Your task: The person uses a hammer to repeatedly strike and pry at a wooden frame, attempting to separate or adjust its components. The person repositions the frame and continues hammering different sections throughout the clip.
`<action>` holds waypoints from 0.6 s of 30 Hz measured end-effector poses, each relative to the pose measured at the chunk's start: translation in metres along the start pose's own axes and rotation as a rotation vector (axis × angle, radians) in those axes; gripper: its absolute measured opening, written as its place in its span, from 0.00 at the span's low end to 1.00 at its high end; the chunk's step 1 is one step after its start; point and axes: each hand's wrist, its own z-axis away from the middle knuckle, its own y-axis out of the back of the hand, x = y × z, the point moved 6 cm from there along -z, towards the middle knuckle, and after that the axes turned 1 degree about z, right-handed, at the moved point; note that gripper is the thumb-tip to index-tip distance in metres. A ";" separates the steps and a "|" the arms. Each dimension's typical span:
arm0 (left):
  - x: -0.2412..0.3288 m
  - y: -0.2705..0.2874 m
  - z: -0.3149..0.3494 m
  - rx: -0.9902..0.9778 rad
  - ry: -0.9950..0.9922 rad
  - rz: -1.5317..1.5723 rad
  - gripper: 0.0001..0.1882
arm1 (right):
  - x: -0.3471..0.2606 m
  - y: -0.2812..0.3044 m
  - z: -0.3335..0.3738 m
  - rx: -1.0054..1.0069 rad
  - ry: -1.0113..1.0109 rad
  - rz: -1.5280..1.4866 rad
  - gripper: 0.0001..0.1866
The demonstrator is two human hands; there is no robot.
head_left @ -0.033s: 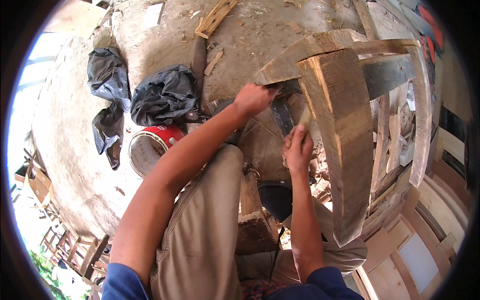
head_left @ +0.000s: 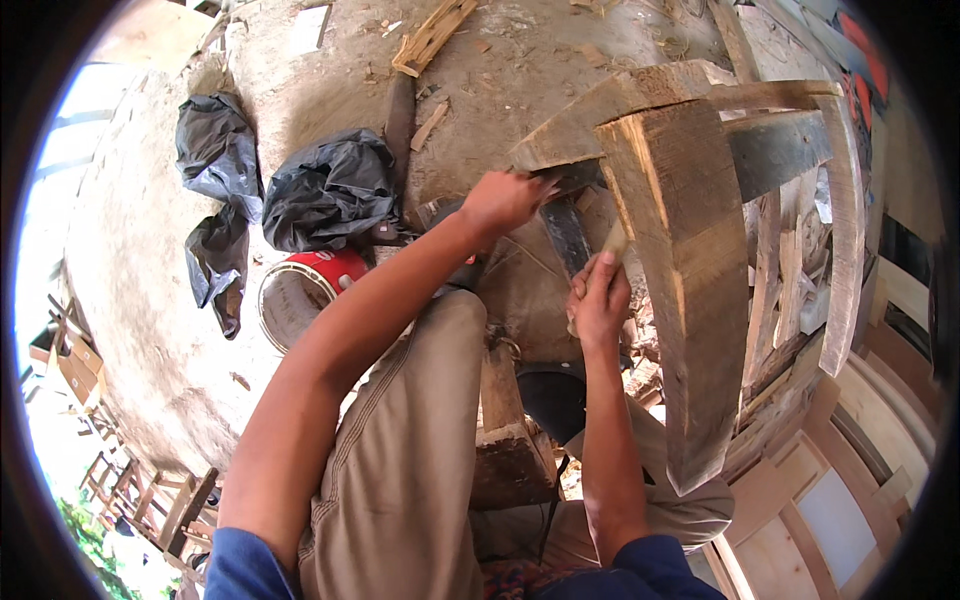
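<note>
A rough brown wooden frame (head_left: 680, 240), which looks like part of a chair, stands tilted in front of me to the right. My left hand (head_left: 508, 205) is closed at the lower edge of its upper left piece; the fingertips are partly hidden there. My right hand (head_left: 600, 305) is closed around a pale tan strip (head_left: 616, 240), beside the frame's thick front post. I cannot make out whether this strip is wood or something else. A dark flat bar (head_left: 567, 237) slants between my two hands.
Black plastic bags (head_left: 330, 190) and a red-and-white bucket (head_left: 290, 300) on its side lie to the left. A wooden block (head_left: 510, 465) is between my legs. Wood offcuts (head_left: 432, 35) lie on the dirt floor ahead; more curved wooden parts (head_left: 800, 500) are at the right.
</note>
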 end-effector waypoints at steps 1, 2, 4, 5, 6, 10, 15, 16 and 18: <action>-0.005 0.014 0.013 0.085 -0.001 0.099 0.14 | 0.001 0.001 0.000 -0.016 0.025 0.002 0.24; -0.004 0.027 0.024 0.170 0.000 0.202 0.13 | 0.004 0.004 0.001 -0.031 0.048 0.007 0.24; -0.010 0.052 0.033 0.274 0.296 0.461 0.14 | 0.009 0.010 -0.003 -0.035 0.102 0.043 0.25; -0.014 0.069 0.034 0.327 0.445 0.584 0.14 | 0.014 0.010 -0.002 -0.035 0.130 0.073 0.25; -0.007 0.096 0.018 0.459 0.360 0.584 0.16 | 0.013 0.008 -0.007 -0.030 0.174 0.102 0.25; 0.034 0.148 -0.041 0.811 0.009 0.681 0.24 | 0.017 0.001 -0.006 -0.019 0.243 0.037 0.25; 0.048 0.128 -0.082 0.489 -0.144 1.009 0.39 | 0.004 -0.013 0.005 -0.044 0.072 -0.013 0.26; 0.043 0.121 -0.085 0.508 -0.082 1.057 0.42 | -0.002 -0.016 0.006 -0.029 0.091 -0.052 0.26; 0.043 0.119 -0.086 0.499 -0.064 1.069 0.42 | -0.011 -0.014 0.010 0.017 0.123 -0.122 0.26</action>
